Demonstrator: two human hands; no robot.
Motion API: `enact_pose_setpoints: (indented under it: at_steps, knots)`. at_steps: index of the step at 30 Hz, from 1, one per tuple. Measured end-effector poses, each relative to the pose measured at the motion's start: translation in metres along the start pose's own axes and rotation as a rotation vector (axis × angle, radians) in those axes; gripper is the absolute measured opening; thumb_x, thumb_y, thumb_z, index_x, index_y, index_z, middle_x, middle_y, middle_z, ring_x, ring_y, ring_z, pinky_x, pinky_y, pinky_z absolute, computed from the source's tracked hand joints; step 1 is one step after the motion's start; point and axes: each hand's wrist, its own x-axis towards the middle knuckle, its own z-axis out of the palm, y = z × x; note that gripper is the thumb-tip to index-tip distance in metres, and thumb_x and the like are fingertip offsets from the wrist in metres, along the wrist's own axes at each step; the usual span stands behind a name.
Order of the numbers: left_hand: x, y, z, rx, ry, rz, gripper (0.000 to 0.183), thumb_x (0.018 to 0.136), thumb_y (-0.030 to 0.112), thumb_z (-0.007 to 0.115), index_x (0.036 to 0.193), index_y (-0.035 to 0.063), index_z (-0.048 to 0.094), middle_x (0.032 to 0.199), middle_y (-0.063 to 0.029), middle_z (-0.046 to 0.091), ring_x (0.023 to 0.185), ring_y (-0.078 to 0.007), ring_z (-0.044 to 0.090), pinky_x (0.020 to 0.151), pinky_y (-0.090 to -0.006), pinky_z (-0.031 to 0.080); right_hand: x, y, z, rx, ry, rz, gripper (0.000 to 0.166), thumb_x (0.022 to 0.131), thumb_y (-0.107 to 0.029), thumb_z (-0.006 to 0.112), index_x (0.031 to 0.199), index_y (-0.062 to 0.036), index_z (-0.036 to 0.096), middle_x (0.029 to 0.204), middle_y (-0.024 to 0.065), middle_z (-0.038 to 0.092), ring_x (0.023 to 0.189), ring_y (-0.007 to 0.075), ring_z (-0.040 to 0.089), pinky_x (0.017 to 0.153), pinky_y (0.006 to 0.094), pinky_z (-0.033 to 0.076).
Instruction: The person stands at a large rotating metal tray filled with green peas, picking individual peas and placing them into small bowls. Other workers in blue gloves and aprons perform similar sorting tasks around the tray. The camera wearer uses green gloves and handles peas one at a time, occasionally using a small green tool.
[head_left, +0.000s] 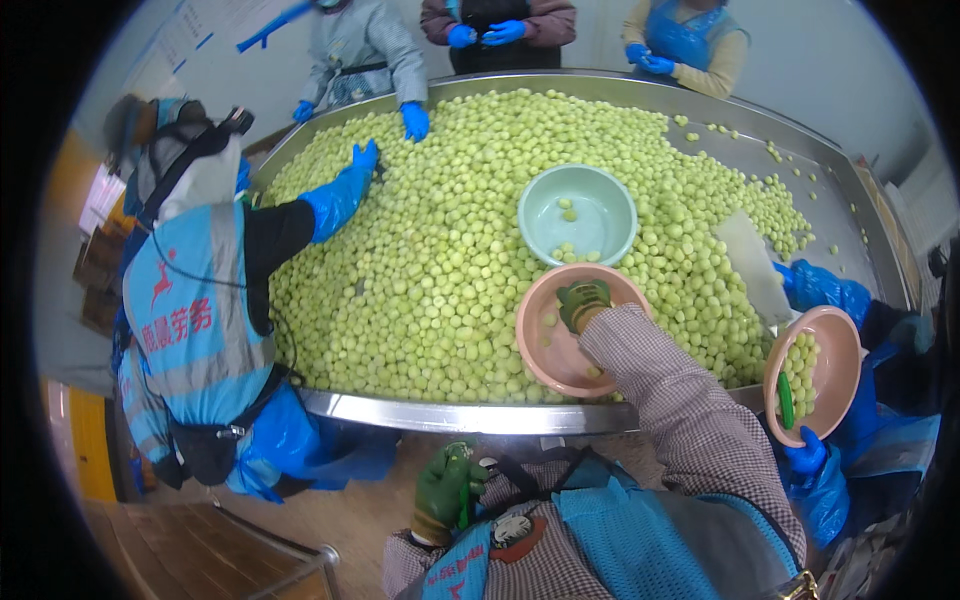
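My left hand (448, 484), in a dark green glove, is held near my body below the table's front edge. Its fingers are closed around a slim green tool handle (464, 507); the working end cannot be made out. My right hand (583, 300), gloved alike, reaches down into a pink plastic basin (531, 352). The palm side is hidden, so whether it grips anything cannot be seen. A few pale green round fruits (550, 320) lie in that basin. Touching its far rim is a mint-green basin (577, 176) with several fruits inside. Both basins rest on a large heap of the fruits (420, 292).
The heap lies in a steel-rimmed table (465, 415). At right, a co-worker's blue-gloved hand (806, 451) holds a tilted pink basin (836, 375) of fruits and a green-handled tool (785, 401); a white board (754, 262) is beside it. Other gloved workers stand left and across.
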Motion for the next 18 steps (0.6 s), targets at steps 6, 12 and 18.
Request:
enact_pose_setpoints:
  at_steps: [6,12,18]
  knots:
    - [-0.006,-0.008,-0.002,-0.101,0.025,-0.005,0.028,0.105,0.022,0.056,0.123,0.0006,0.062,0.085,-0.0077,0.068,0.072,-0.0133,0.062,0.062,-0.0245,0.051,0.003,0.014,0.021,0.219,0.212,-0.147,0.036,0.087,-0.033,0.071,0.117,-0.0139,0.072,0.114,0.0121,0.073,0.109,0.0300,0.068,0.092,0.0469,0.052]
    - [-0.001,-0.003,-0.004,-0.044,-0.052,0.077,0.031,0.104,0.018,0.057,0.130,0.0007,0.061,0.087,-0.0057,0.068,0.076,-0.0112,0.063,0.065,-0.0230,0.051,-0.109,-0.014,0.007,0.949,0.579,-0.592,0.035,0.090,-0.018,0.071,0.123,-0.0081,0.069,0.115,0.0137,0.070,0.104,0.0287,0.067,0.092,0.0420,0.053]
    - [0.000,0.022,0.014,-0.014,-0.178,0.317,0.038,0.106,0.016,0.052,0.142,0.0023,0.055,0.106,-0.0026,0.067,0.083,-0.0086,0.063,0.069,-0.0219,0.052,-0.201,-0.096,0.006,2.306,-0.232,-0.431,0.037,0.098,-0.016,0.063,0.130,0.0014,0.059,0.117,0.0106,0.067,0.105,0.0207,0.065,0.092,0.0363,0.053]
